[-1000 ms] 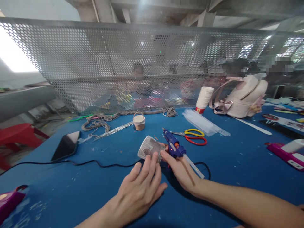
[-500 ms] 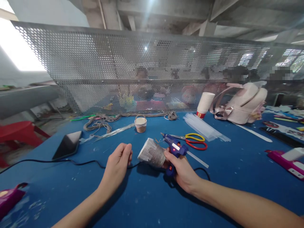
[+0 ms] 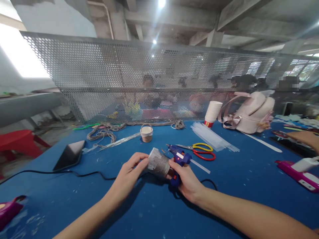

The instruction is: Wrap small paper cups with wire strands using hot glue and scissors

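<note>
While gripping a blue hot glue gun (image 3: 178, 160) with fingers curled shut around its handle, right hand (image 3: 188, 181) low over the blue table (image 3: 154, 212), nozzle aimed left and away, clear glue stick jutting from the back. Left hand (image 3: 129, 176) partly open, fingertips (image 3: 144, 158) touching the near end of a grey rope-wrapped cup (image 3: 158, 163) lying tilted on its side, just left of the glue gun. Black cord (image 3: 82, 173) running left across the table from under the hands. Beyond, red-and-yellow scissors (image 3: 203, 151), a small basket (image 3: 146, 133), loose glue sticks (image 3: 214, 137), a stack of paper cups (image 3: 212, 114), a pale backpack (image 3: 251, 111), a phone (image 3: 69, 155) at left. Another person's hand (image 3: 305, 137) at the far right edge
</note>
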The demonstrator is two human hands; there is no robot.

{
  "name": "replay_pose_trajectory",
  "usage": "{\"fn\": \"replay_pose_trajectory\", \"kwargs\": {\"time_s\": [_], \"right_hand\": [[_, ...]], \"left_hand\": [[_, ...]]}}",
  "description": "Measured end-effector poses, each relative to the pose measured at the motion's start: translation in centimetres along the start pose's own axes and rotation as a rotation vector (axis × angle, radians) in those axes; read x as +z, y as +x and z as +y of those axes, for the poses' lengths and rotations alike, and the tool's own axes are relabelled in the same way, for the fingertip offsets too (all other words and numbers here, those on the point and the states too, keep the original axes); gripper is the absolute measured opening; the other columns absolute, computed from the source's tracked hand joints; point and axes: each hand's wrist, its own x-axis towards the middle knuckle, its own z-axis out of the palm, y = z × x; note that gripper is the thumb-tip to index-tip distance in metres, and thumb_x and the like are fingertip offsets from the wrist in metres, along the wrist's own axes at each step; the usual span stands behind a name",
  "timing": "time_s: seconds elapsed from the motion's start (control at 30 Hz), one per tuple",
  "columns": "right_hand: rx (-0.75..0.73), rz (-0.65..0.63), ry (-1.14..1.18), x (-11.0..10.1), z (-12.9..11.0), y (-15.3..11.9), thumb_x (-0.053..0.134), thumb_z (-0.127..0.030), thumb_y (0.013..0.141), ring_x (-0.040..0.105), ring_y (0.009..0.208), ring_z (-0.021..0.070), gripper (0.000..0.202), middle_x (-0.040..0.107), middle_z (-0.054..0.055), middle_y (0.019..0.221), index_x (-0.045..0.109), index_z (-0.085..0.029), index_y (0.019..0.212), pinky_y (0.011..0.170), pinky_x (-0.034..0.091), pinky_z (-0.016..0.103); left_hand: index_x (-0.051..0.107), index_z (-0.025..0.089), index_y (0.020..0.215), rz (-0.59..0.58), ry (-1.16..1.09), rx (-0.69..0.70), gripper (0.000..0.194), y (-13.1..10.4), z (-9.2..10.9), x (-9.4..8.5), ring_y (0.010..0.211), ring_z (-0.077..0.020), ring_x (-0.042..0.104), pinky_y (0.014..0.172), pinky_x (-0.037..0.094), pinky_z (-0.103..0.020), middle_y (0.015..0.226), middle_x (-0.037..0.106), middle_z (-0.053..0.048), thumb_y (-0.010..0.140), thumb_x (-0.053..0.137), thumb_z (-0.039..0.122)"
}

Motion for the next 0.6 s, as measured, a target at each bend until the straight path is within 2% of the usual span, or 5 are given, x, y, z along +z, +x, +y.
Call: {"fn": "replay_pose_trajectory", "kwargs": {"time_s": [0.2,0.3,0.4,0.5,0.6], "right_hand": [[-0.162,-0.014,-0.317,-0.4,-1.2,0.4,0.071,-0.048,0.072,0.062,0.095,0.0229,0.034,0.066,0.008,0.107,0.062,-0.019,0.088,0.077,0.051,0.034],[-0.34,-0.012,-0.594,-1.2,-2.7,0.2,0.066,-0.042,0.078,0.061,0.086,0.0197,0.028,0.065,0.006,0.103,0.06,-0.02,0.093,0.076,0.05,0.032],[-0.433,-0.217,-0.801,-1.8,-3.9,-0.3,0.06,-0.033,0.082,0.054,0.061,0.0134,0.017,0.063,0.002,0.084,0.059,-0.02,0.093,0.059,0.046,0.025],[-0.576,-0.456,-1.013,-1.8,-4.3,-0.8,0.057,-0.02,0.079,0.053,0.064,0.0138,0.01,0.061,0.003,0.083,0.059,-0.019,0.089,0.061,0.044,0.025],[-0.668,-0.563,-1.136,-1.6,-4.2,-0.4,0.055,-0.013,0.074,0.053,0.067,0.0144,0.011,0.059,0.004,0.081,0.056,-0.019,0.083,0.064,0.045,0.025]], "left_hand": [[0.067,0.017,0.077,-0.01,-0.272,-0.226,0.021,-0.1,0.7,-0.1,0.076,-0.0184,0.059,0.074,0.048,-0.032,0.078,0.065,-0.003,0.078,0.062,0.037],[0.066,0.017,0.074,-0.001,-0.318,-0.272,0.02,0.2,0.7,-0.9,0.074,-0.0167,0.057,0.068,0.049,-0.029,0.078,0.062,-0.002,0.077,0.064,0.037],[0.065,0.015,0.072,-0.032,-0.307,-0.301,0.019,0.6,0.2,-1.8,0.064,-0.013,0.053,0.062,0.047,-0.026,0.075,0.059,-0.001,0.077,0.062,0.033],[0.065,0.015,0.07,-0.059,-0.29,-0.31,0.011,1.0,-0.7,-2.2,0.056,-0.0101,0.047,0.055,0.041,-0.023,0.065,0.055,0.002,0.073,0.059,0.023],[0.065,0.015,0.069,-0.071,-0.251,-0.321,0.008,1.1,-1.6,-2.3,0.051,-0.008,0.041,0.051,0.035,-0.02,0.056,0.05,0.005,0.07,0.058,0.019]]}}
